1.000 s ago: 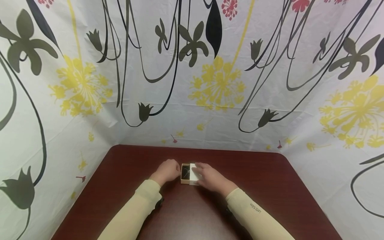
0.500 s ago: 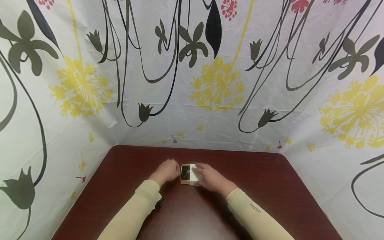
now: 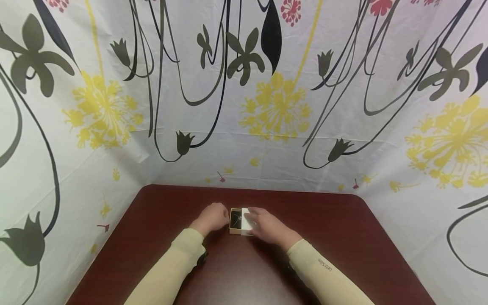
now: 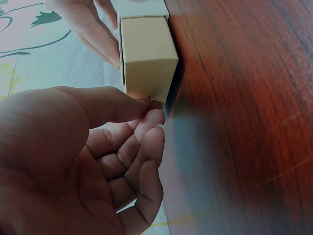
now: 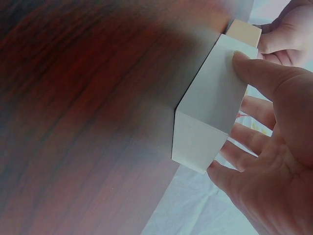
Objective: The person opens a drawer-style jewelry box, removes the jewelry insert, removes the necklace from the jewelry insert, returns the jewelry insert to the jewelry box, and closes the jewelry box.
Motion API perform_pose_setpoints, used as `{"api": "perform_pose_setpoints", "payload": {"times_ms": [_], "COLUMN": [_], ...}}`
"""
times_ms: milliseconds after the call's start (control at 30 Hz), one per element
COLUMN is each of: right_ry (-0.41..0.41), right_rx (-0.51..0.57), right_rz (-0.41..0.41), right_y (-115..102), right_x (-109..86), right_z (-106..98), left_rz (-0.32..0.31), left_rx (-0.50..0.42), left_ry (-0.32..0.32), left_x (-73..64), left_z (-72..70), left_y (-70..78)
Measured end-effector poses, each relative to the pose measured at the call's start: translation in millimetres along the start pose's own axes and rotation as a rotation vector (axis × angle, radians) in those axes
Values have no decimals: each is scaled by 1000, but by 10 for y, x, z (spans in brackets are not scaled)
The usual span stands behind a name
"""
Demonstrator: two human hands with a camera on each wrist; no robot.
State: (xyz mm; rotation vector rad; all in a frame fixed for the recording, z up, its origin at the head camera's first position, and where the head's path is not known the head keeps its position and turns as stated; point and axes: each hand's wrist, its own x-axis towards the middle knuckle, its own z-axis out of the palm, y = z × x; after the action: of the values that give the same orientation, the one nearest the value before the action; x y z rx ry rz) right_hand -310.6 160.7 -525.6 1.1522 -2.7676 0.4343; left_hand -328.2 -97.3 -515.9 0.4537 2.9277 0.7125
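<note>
A small jewelry box with a white outer sleeve (image 3: 245,229) and a tan inner tray (image 4: 149,41) lies on the dark red table. The tray is slid partly out to the left. On its black lining (image 3: 234,215) is a thin silvery piece like a chain, too small to make out. My left hand (image 3: 214,217) has thumb and index finger pinched together at the tray's end, around what looks like a tiny pull tab (image 4: 150,98). My right hand (image 5: 288,142) grips the sleeve, thumb on one side and fingers on the opposite side.
The reddish-brown wood table (image 3: 244,271) has rounded far corners. White cloth (image 3: 213,161) with printed flowers and stems hangs behind it and on both sides.
</note>
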Motion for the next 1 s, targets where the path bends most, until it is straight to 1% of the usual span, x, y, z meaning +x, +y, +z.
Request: {"api": "perform_pose_setpoints", "payload": {"times_ms": [200, 400, 633, 833, 1000], "right_ry": [-4, 8, -11, -22, -33], "right_rx": [4, 6, 13, 10, 12], "right_rz": [3, -5, 18, 32, 40], "right_y": [-7, -15, -27, -22, -14], "right_x": [-6, -1, -5, 9, 9], "right_z": [-5, -16, -22, -14, -21], "left_rz": [4, 16, 5, 16, 13], "left_rx": [1, 10, 11, 3, 4], "left_ry": [-4, 9, -13, -2, -8], "left_x": [-4, -2, 4, -7, -12], "left_z": [-6, -25, -17, -32, -44], "left_y": [-1, 2, -4, 11, 15]}}
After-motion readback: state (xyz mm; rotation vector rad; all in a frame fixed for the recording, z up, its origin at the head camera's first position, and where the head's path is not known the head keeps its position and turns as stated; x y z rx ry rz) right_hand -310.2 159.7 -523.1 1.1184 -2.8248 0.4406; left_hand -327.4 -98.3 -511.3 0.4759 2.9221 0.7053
